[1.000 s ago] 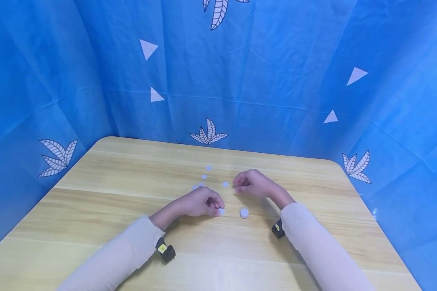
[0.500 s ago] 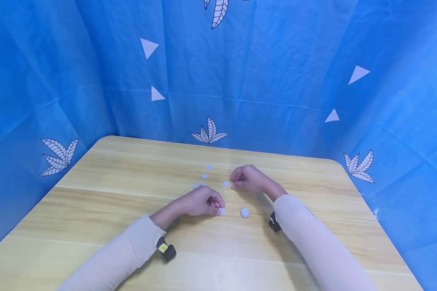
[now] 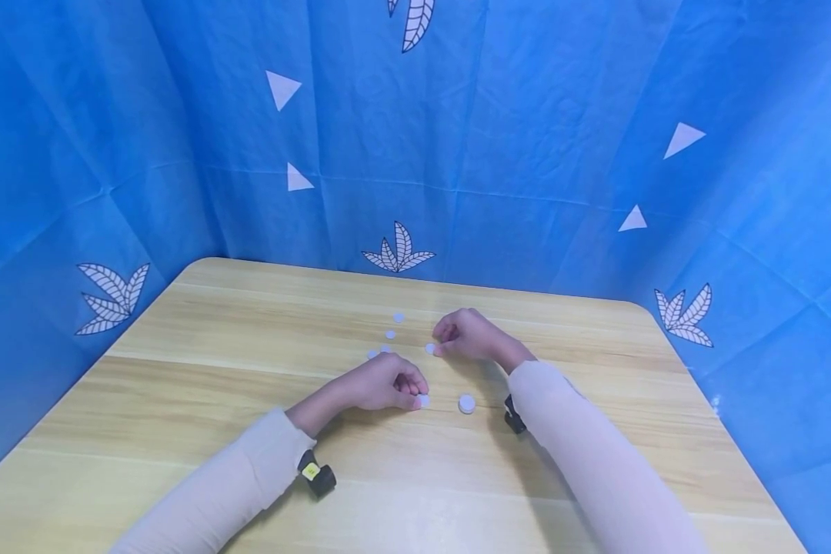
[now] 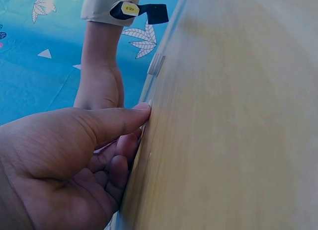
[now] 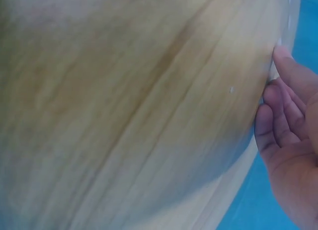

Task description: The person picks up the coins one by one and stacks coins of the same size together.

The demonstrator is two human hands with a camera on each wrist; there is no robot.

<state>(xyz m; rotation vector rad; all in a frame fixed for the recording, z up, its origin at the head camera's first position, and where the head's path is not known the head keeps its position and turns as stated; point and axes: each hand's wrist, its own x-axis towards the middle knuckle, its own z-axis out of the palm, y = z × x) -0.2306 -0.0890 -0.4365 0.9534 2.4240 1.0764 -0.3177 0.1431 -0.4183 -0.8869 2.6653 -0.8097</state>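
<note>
Small flat white discs lie on the wooden table. My left hand (image 3: 381, 382) rests low over the table and pinches one white disc (image 3: 425, 401) at its edge between thumb and fingers. In the left wrist view the thumb of that hand (image 4: 54, 150) presses down at the tabletop. My right hand (image 3: 474, 337) is farther back, thumb tip right at the edge of another disc (image 3: 430, 348), with a gap between thumb and forefinger. Between the hands and nearer the front stands a short stack of discs (image 3: 466, 404), its layers showing in the left wrist view.
Several more discs lie beyond the left hand, among them a far one (image 3: 398, 317) and a nearer one (image 3: 390, 335). The wooden table (image 3: 249, 308) has rounded back corners. A blue patterned curtain (image 3: 526, 154) hangs close behind and at the sides.
My right hand has moved left and slightly away from me, up to the edge of the single disc. The left hand stays in place with its disc.
</note>
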